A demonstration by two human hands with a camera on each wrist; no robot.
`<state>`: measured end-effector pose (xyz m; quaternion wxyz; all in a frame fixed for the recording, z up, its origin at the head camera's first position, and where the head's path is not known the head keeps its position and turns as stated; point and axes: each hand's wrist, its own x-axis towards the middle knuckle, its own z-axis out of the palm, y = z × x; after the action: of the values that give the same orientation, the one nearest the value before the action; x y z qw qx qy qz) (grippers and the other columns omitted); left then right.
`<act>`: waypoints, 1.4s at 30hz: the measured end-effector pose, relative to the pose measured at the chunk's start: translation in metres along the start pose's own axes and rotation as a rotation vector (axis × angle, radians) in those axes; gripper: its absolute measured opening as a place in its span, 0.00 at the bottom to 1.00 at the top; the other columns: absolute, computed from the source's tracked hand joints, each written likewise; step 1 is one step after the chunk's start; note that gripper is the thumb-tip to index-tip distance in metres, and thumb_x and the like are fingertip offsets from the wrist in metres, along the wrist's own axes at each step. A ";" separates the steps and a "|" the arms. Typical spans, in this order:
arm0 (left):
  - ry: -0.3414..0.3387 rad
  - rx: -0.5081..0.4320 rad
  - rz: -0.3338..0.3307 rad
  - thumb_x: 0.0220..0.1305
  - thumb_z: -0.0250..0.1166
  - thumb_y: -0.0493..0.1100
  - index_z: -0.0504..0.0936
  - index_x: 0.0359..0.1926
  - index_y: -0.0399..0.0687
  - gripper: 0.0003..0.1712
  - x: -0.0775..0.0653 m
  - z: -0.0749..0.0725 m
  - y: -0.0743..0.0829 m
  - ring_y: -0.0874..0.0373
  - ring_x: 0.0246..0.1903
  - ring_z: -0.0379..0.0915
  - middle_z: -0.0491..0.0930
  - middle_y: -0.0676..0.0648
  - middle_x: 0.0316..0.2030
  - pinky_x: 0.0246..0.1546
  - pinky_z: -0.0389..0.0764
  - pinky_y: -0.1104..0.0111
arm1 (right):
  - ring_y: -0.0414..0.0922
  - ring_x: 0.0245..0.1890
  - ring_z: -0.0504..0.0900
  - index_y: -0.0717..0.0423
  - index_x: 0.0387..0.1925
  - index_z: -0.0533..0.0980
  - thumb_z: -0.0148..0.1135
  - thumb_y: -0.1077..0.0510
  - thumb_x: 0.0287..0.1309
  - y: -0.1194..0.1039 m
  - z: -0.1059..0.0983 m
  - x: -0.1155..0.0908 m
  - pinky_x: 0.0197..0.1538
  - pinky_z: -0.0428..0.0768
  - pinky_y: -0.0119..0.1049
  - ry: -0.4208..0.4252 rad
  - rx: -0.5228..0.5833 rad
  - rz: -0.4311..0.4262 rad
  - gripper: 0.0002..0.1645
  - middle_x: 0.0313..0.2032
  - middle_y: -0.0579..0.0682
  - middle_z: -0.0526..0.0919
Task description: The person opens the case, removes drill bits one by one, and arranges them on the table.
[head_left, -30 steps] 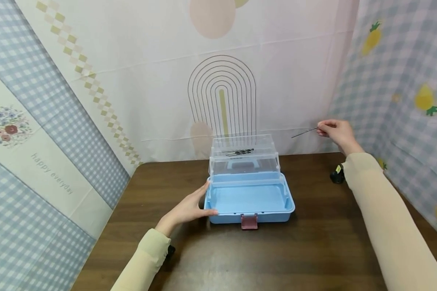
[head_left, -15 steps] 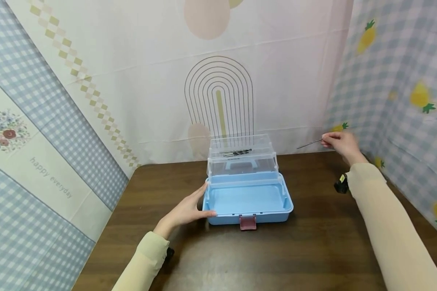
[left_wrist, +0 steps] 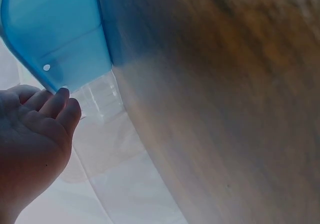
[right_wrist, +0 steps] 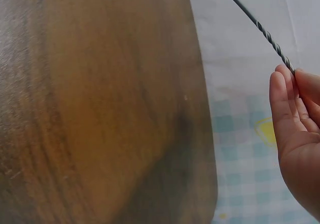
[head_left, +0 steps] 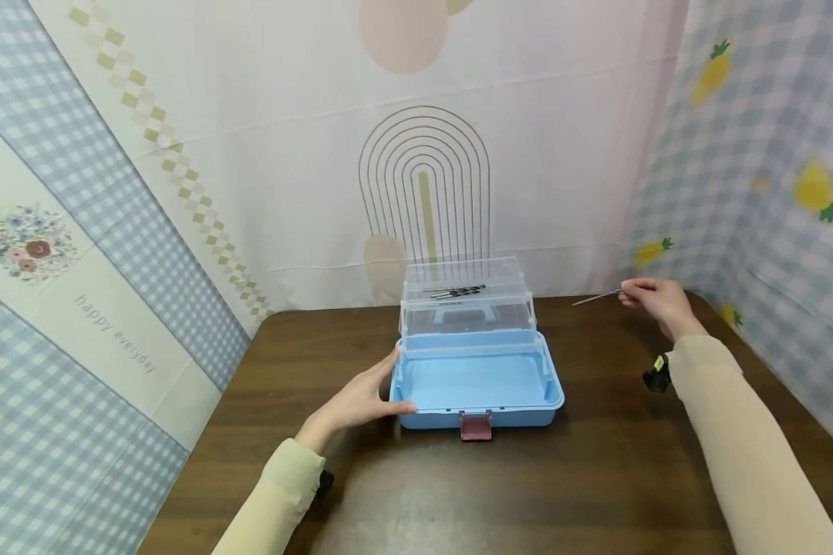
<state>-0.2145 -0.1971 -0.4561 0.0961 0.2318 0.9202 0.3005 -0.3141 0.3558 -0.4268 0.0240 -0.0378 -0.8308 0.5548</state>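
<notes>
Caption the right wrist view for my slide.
Right hand pinches a twist drill bit by its fluted end, wood-grain tabletop in view.

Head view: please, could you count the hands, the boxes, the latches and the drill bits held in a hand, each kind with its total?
Hands: 2 (left hand, right hand)
Boxes: 1 (blue box)
Latches: 1 (pink latch)
Held: 1 (drill bit)
Total: 5
Not counted: drill bits in the clear tray, too close together to count.
</notes>
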 end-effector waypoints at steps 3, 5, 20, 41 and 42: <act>-0.012 -0.003 0.005 0.54 0.69 0.74 0.37 0.81 0.63 0.67 0.000 0.002 0.001 0.55 0.75 0.47 0.41 0.58 0.78 0.71 0.59 0.52 | 0.26 0.33 0.83 0.76 0.63 0.68 0.54 0.52 0.76 0.007 -0.001 -0.003 0.40 0.80 0.23 0.001 0.012 -0.004 0.30 0.30 0.28 0.82; -0.015 -0.004 0.008 0.54 0.69 0.74 0.37 0.81 0.64 0.67 0.000 0.002 0.002 0.55 0.75 0.47 0.41 0.58 0.78 0.71 0.59 0.52 | 0.27 0.33 0.83 0.76 0.63 0.68 0.54 0.53 0.76 0.009 -0.001 -0.004 0.40 0.81 0.23 0.002 0.013 -0.003 0.29 0.30 0.28 0.82; 0.001 -0.006 0.005 0.53 0.70 0.73 0.38 0.81 0.63 0.67 0.000 0.001 -0.001 0.55 0.75 0.47 0.41 0.57 0.78 0.71 0.58 0.51 | 0.26 0.32 0.82 0.82 0.63 0.65 0.54 0.56 0.75 0.021 0.016 -0.006 0.46 0.83 0.30 -0.027 0.034 0.008 0.31 0.32 0.34 0.83; 0.010 -0.009 0.005 0.54 0.69 0.74 0.37 0.81 0.66 0.67 0.003 0.001 -0.004 0.55 0.75 0.46 0.41 0.57 0.79 0.72 0.57 0.52 | 0.29 0.31 0.83 0.84 0.62 0.66 0.53 0.62 0.74 0.032 0.029 -0.002 0.42 0.83 0.29 -0.003 0.066 0.039 0.27 0.29 0.36 0.83; 0.007 -0.010 0.004 0.54 0.69 0.74 0.37 0.81 0.66 0.67 0.003 0.002 -0.004 0.55 0.75 0.46 0.41 0.57 0.79 0.72 0.57 0.52 | 0.29 0.31 0.83 0.84 0.62 0.66 0.53 0.62 0.74 0.034 0.029 -0.003 0.42 0.83 0.29 0.003 0.062 0.045 0.27 0.29 0.36 0.82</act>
<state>-0.2179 -0.1981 -0.4602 0.0933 0.2319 0.9186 0.3060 -0.3127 0.3415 -0.4693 0.0141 -0.0564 -0.8122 0.5805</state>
